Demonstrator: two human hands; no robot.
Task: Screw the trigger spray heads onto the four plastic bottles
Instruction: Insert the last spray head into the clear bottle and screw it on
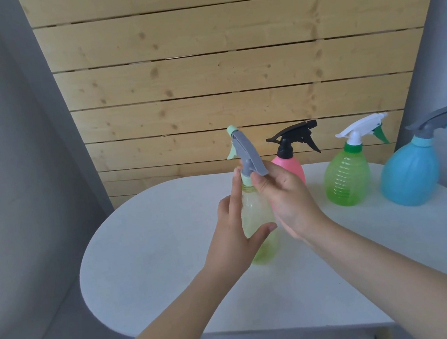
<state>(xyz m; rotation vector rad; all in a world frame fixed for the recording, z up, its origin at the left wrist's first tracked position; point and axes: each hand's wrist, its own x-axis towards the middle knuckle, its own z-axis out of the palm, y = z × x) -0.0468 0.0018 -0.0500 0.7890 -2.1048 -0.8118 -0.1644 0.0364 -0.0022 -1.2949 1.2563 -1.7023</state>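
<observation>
Bottle in hand: the yellow bottle [255, 214] appears to stand upright on the near left of the tabletop [151, 239].
Spray head: the grey spray head [245, 151] sits on its neck, nozzle pointing far and left. I cannot tell whether it is screwed fully tight.
Left hand: the left hand [235, 234] has a narrow grip on the bottle's body, thumb across the near side and fingers up the left side.
Right hand: the right hand [288, 197] has its grip closed round the collar under the head.
Others: the pink bottle [292, 167], green bottle [346, 179] and blue bottle [410, 172] stand in a row to the right, heads on.
Handling: it looks empty, so probably light and easy to tip. The thin, smooth walls may dent or slip.
Where to hold: steady the body and turn at the collar, not the trigger.
</observation>
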